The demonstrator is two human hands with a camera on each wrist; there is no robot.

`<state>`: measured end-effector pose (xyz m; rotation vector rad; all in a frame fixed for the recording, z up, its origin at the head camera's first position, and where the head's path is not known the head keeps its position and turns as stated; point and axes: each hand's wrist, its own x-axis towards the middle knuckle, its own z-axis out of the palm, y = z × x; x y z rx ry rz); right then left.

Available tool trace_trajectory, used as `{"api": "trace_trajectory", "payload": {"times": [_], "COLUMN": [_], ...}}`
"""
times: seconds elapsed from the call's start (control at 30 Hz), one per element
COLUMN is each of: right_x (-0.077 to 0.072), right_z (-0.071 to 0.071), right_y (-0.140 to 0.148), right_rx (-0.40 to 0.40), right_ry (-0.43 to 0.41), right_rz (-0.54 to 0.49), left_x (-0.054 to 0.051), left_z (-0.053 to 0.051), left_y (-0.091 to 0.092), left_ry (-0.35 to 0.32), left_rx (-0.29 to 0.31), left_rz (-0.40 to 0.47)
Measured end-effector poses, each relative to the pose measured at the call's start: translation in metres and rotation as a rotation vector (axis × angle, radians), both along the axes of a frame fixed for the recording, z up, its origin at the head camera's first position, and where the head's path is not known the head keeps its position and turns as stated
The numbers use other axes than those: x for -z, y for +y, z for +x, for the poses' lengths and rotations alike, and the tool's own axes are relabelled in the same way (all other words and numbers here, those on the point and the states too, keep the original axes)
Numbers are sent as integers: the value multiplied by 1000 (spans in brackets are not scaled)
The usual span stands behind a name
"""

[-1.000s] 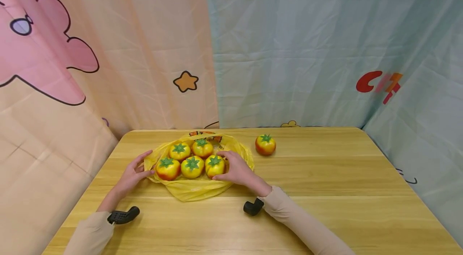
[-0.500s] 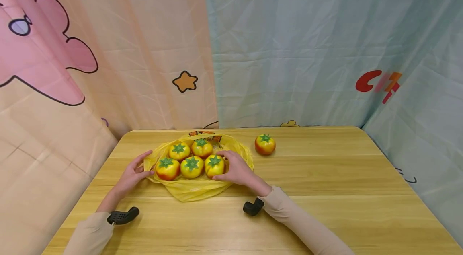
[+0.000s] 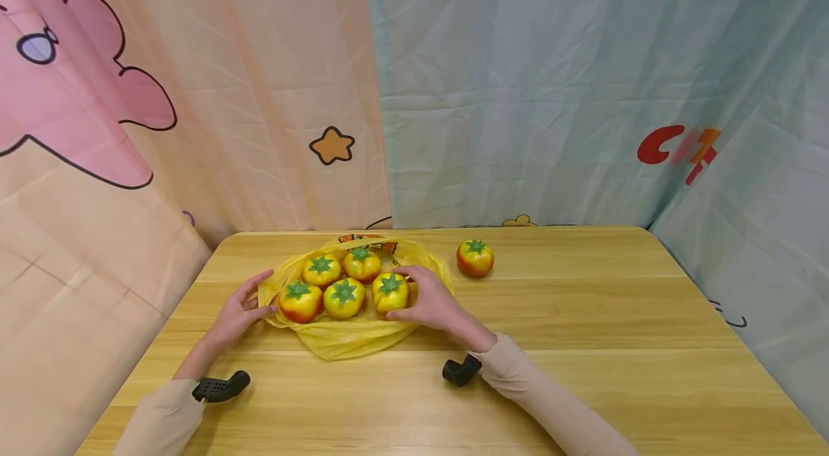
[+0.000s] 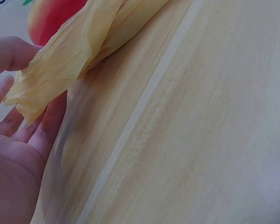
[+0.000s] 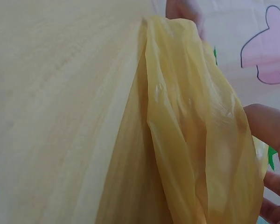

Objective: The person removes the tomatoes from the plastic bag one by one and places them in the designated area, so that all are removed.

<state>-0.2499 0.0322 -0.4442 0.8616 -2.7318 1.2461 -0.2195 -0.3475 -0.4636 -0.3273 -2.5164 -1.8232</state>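
Observation:
A thin yellow plastic bag (image 3: pixel 346 341) lies spread out with several yellow-red tomatoes with green leaf tops, such as the front-left tomato (image 3: pixel 301 302), inside its mouth. My right hand (image 3: pixel 432 303) holds the front-right tomato (image 3: pixel 390 291) between thumb and fingers, within the bag. At the bag's left edge rests my left hand (image 3: pixel 236 311), thumb and fingers spread apart. In the left wrist view, the bag's rim (image 4: pixel 46 84) passes between the left thumb and fingers, the thumb touching it. The bag's side (image 5: pixel 191 121) hides much of the right hand's grip in the right wrist view.
One more tomato (image 3: pixel 475 259) stands outside the bag, to its right near the back of the wooden table (image 3: pixel 583 312). A printed cloth (image 3: pixel 505 96) hangs behind the table. Each forearm wears a black wrist mount, the right wrist mount (image 3: pixel 462 370) close above the tabletop.
My right hand has shifted slightly to the right, drawing the front-right tomato away from its neighbour inside the bag. The left hand and the bag stay in place.

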Motion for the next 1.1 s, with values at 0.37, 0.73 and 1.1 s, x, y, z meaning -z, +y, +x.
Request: {"api": "trace_trajectory", "payload": {"times": [0.37,0.73,1.1], "right_x": [-8,-21,-27], "right_z": [4,9,10], "right_y": [14,33,60], "right_rx": [20,60,97], "right_ry": [59,113,133], "right_rz": [-47,-73,-88], "left_x": [1,-2,-3], "left_z": [-2,0,2], "left_y": [0,2,3], "left_ry": [7,4,30], "left_rx": [6,3,8], "left_rz": [21,-13,2]}}
